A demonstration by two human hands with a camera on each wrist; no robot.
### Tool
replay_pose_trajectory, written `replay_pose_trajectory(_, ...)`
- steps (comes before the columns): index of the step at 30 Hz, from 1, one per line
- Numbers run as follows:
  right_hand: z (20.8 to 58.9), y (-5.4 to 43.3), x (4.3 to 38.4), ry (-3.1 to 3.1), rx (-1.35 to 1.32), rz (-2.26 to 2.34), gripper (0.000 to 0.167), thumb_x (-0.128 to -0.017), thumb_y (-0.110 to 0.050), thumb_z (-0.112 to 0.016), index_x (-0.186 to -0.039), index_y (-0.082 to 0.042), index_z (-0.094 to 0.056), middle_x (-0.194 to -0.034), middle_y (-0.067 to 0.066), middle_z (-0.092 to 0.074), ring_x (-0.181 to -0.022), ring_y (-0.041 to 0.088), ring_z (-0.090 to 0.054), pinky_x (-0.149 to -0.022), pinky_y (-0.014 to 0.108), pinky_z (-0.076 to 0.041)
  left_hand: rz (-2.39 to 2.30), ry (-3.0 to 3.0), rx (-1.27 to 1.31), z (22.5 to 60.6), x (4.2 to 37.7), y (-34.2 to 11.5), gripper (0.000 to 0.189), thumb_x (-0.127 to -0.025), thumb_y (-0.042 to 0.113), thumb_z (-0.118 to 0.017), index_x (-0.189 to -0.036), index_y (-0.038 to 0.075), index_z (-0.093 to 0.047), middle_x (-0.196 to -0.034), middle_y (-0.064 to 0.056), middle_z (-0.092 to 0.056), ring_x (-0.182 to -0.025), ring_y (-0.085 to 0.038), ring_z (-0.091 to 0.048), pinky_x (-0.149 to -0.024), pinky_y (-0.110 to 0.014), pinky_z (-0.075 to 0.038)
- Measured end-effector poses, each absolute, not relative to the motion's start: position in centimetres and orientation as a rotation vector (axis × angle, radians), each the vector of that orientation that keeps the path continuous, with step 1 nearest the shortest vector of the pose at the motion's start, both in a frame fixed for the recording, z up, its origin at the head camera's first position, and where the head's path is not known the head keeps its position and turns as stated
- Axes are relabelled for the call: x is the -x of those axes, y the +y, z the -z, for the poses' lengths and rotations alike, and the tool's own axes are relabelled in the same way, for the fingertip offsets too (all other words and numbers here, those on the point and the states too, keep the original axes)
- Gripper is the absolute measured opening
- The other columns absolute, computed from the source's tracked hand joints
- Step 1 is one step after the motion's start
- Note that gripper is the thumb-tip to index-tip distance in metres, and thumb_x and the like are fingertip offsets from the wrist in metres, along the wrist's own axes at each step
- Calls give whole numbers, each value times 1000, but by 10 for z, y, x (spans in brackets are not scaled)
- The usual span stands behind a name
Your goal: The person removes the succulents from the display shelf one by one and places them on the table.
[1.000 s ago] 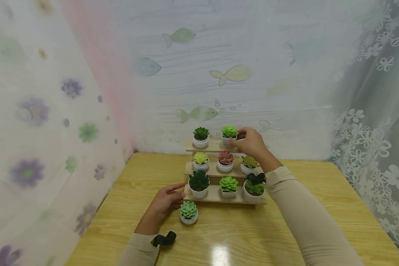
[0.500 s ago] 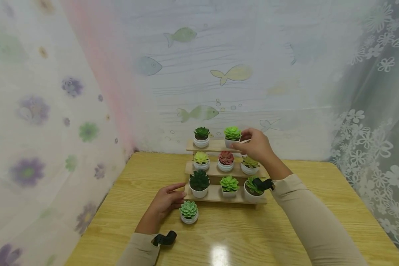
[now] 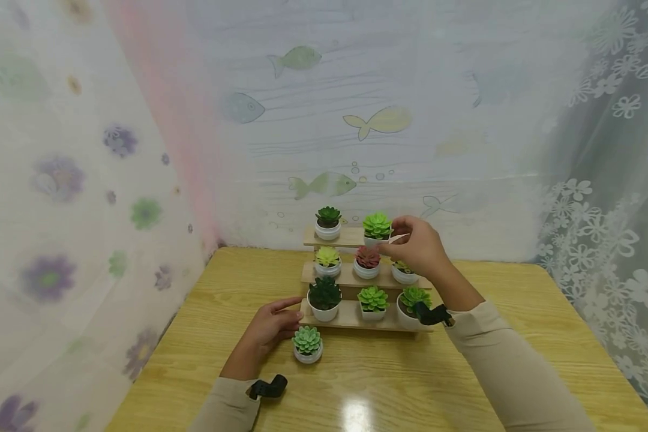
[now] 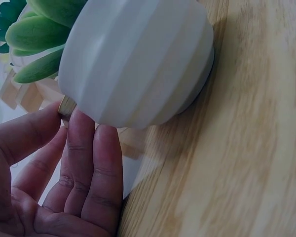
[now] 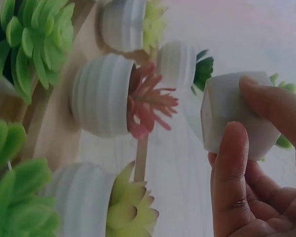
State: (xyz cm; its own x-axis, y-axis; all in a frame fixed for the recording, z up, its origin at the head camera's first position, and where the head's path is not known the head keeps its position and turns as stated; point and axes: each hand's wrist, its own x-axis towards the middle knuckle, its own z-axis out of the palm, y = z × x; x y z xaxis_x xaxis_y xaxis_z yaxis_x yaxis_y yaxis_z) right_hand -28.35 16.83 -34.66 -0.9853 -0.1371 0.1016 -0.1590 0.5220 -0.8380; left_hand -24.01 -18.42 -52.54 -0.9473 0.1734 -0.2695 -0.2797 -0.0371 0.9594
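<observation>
My right hand (image 3: 421, 247) holds a bright green potted succulent (image 3: 377, 225) between thumb and fingers, in front of the top step of a three-tier wooden plant stand (image 3: 348, 237). In the right wrist view the succulent's white pot (image 5: 234, 111) is lifted, its underside showing. At the lowest step's left end, my left hand (image 3: 270, 327) pinches the board; the left wrist view shows the board's end (image 4: 66, 107) between thumb and fingers. Just beside that hand, a pale green succulent (image 3: 307, 341) stands on the table in a ribbed white pot (image 4: 138, 64).
A dark green succulent (image 3: 328, 217) stands at the top step's left. The middle step bears a yellow-green (image 3: 327, 257), a red (image 3: 368, 258) and a partly hidden succulent. Along the lowest step stand a dark one (image 3: 324, 294) and two green ones. A patterned curtain (image 3: 324, 120) hangs behind the table.
The bright green succulent first shifted right along the top step, then came forward and lower with my right hand. My left hand stays on the stand.
</observation>
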Motion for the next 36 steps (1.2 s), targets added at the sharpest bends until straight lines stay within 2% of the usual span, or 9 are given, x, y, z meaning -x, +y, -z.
replay_pose_trajectory(7,353,165,268,-2720,-282,-1503,71,-86,-37,-86,-143,-9,-54,-134,12,-62,-116,30,-67,-81,41,-62,-2055,1952,118,525,240,-186,52,-96,12,-74,-146,13,-61,-90,-1,-75,-78,-15,-72,-72,-32,-61)
replay_pose_trajectory(12,357,164,253,-2747,-291,-1476,76,-83,-44,-87,-141,-8,-55,-130,13,-65,-111,29,-68,-81,40,-61,-2056,1945,103,525,239,-184,52,-96,12,-74,-147,12,-60,-89,0,-75,-77,-14,-71,-72,-31,-61)
replay_pose_trajectory(19,366,163,238,-2754,-333,-1443,71,-80,-44,-90,-135,-10,-60,-114,10,-72,-99,23,-71,-78,39,-60,-2055,1944,99,523,239,-181,52,-97,11,-73,-147,11,-59,-90,0,-75,-76,-13,-71,-72,-31,-61)
replay_pose_trajectory(24,374,161,232,-2748,-354,-1431,70,-79,-44,-90,-133,-10,-62,-114,9,-72,-96,20,-72,-77,38,-60,-2059,1946,100,525,240,-183,52,-96,12,-74,-147,11,-60,-90,-1,-76,-77,-14,-71,-72,-32,-61)
replay_pose_trajectory(30,386,159,226,-2733,-394,-1482,68,-79,-40,-91,-134,-11,-63,-123,9,-66,-97,19,-71,-81,38,-60,-2059,1940,98,525,240,-183,53,-96,13,-74,-147,11,-60,-91,0,-76,-76,-14,-71,-71,-31,-61)
replay_pose_trajectory(36,395,155,219,-2741,-388,-1485,66,-77,-42,-92,-131,-14,-65,-113,4,-71,-92,15,-71,-77,34,-59,-2057,1939,108,526,239,-184,52,-96,13,-75,-146,13,-61,-92,-1,-76,-77,-15,-71,-72,-31,-61)
